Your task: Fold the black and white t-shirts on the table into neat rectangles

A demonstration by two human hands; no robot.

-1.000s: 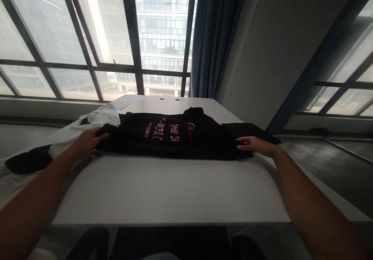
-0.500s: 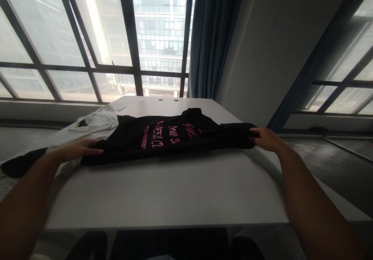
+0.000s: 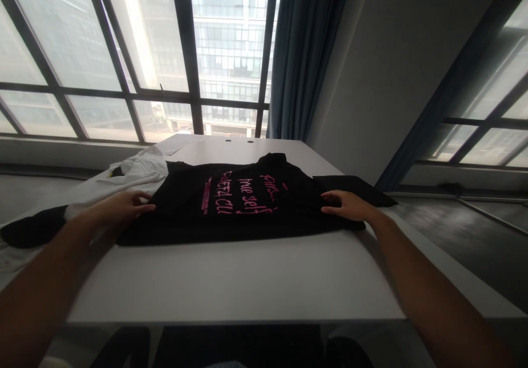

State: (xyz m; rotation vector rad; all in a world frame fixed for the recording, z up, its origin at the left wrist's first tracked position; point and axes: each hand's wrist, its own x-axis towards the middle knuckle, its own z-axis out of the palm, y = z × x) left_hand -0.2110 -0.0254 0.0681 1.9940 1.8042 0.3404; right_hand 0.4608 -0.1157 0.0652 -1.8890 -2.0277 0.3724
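Note:
A black T-shirt (image 3: 247, 228) with pink lettering lies spread sideways over the white table, its collar and one sleeve toward the right. My left hand (image 3: 130, 207) is at the shirt's left end, fingers extended and apart over the cloth edge; whether it touches the fabric is hard to see. Over the right part of the shirt, beside the lettering, my right hand (image 3: 344, 204) has its fingers stretched out and apart, with nothing held. The sleeve at the right reaches out past this hand toward the table's right edge.
White clothing (image 3: 142, 167) lies bunched on the table's left side, with a dark piece (image 3: 35, 226) near my left forearm. The white table (image 3: 239, 285) runs away toward the windows. A blue curtain (image 3: 303, 54) hangs behind it. Dark chair-like shapes show below the front edge.
Both hands have let go of the shirt's near edge, which now lies flat on the table. My right hand has moved left, over the shirt; my left hand has shifted slightly right.

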